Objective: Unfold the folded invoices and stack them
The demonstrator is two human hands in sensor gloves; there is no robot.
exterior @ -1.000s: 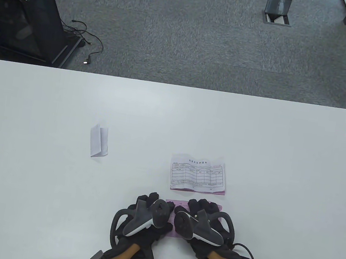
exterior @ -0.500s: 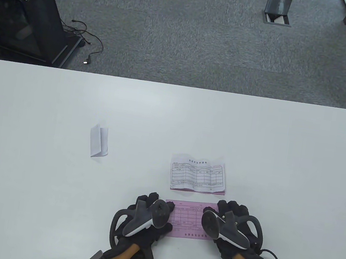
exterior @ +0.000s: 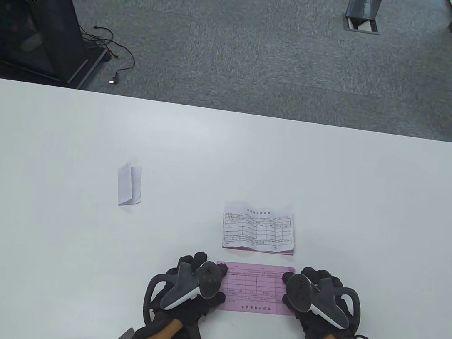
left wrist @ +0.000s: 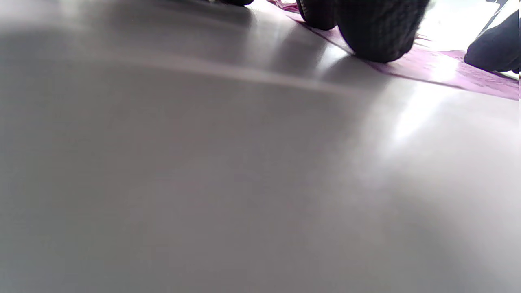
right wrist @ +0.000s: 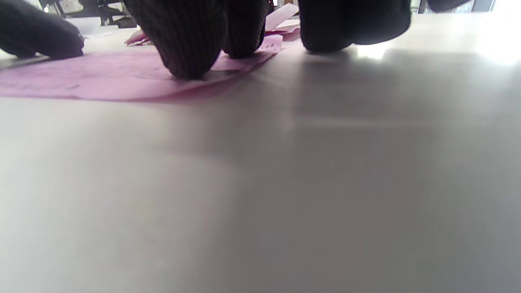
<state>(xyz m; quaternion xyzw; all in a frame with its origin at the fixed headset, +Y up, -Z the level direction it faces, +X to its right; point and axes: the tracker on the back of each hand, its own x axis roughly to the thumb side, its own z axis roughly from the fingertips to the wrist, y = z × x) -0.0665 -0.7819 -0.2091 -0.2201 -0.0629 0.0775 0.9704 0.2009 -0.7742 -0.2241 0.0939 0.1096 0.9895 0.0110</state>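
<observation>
Pink invoice [exterior: 253, 290] lies flat and unfolded on the white table [exterior: 333, 184], at 6 o'clock near the front edge. Left hand [exterior: 192, 287] presses its left end, right hand [exterior: 317, 300] its right end; fingertips [right wrist: 189, 49] sit flat on the paper, nothing pinched or curled round it (right wrist view shows 2 tips on the sheet, 1 on bare table). Left wrist view: fingertips [left wrist: 376, 36] down on the pink edge.

Just beyond it, at 12 o'clock from the pink sheet, is the stack of unfolded invoices [exterior: 258, 229], white printed form on top, pink showing under its lower edge. The 2 are close but apart. Folded white invoice [exterior: 128, 185] sits well apart at 10 o'clock.

Trackers hide most of both hands from above. Off the table: black cabinet [exterior: 24, 19] with loose cable [exterior: 115, 57] at 10 o'clock, open floor box [exterior: 363, 13] at 1 o'clock, grey carpet.
</observation>
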